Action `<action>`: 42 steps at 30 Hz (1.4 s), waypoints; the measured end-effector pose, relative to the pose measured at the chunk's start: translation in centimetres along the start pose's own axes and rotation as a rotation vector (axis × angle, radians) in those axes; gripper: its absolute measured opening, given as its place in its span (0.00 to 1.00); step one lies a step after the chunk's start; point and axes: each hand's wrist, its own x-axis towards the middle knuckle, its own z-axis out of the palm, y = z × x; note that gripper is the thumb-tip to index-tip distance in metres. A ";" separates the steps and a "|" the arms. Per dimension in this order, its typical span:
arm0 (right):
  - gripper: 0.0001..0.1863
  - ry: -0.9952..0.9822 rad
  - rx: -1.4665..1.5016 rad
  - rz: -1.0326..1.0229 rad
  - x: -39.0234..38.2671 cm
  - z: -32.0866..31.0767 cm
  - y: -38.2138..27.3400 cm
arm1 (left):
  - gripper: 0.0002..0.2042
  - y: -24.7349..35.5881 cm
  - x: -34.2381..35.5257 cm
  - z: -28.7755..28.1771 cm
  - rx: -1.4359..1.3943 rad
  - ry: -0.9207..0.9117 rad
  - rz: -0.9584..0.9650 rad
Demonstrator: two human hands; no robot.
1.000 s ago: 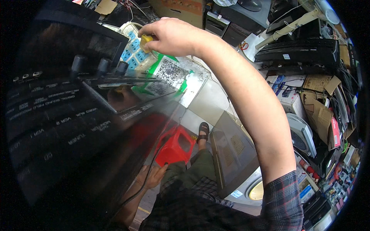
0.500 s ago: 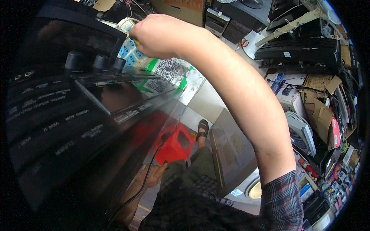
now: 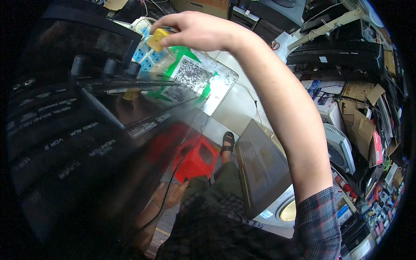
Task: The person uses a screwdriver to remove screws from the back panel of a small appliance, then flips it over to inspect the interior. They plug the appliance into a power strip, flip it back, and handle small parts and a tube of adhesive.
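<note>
My right hand [image 3: 186, 32] reaches across the top and pinches a small yellow blocky thing [image 3: 157, 40] with a dark part; its kind is unclear. Below that hand lies a cream power strip [image 3: 167, 63] with several blue sockets. A large black audio unit [image 3: 65, 164] with knobs [image 3: 113, 66] fills the left side, blurred close up. Low down, my left hand [image 3: 172, 195] rests beside my leg, its fingers apart and partly dim. A black cable [image 3: 164, 197] runs across in front of it; I see no grip on it.
A green and white printed board [image 3: 221, 80] lies beyond the unit. A red plastic stool [image 3: 197, 160] stands by my foot. To the right are a grey cabinet-like box [image 3: 262, 169], a white fan-like appliance [image 3: 339, 149], cardboard boxes [image 3: 357, 121] and piled electronics.
My right hand has lifted slightly and turned, so the yellow thing and more of the blue sockets now show. My left hand stays about where it was.
</note>
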 end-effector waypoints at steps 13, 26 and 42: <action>0.27 0.152 1.101 0.144 -12.7 -1.0 5.9 | 0.22 0.4 0.1 0.8 -0.050 0.075 -0.031; 0.25 0.462 1.587 0.278 -15.5 0.1 9.8 | 0.20 0.7 0.6 0.5 -0.028 0.105 -0.062; 0.22 0.269 -0.120 -0.164 -3.6 0.5 -0.2 | 0.21 0.7 0.5 0.1 -0.039 0.058 -0.042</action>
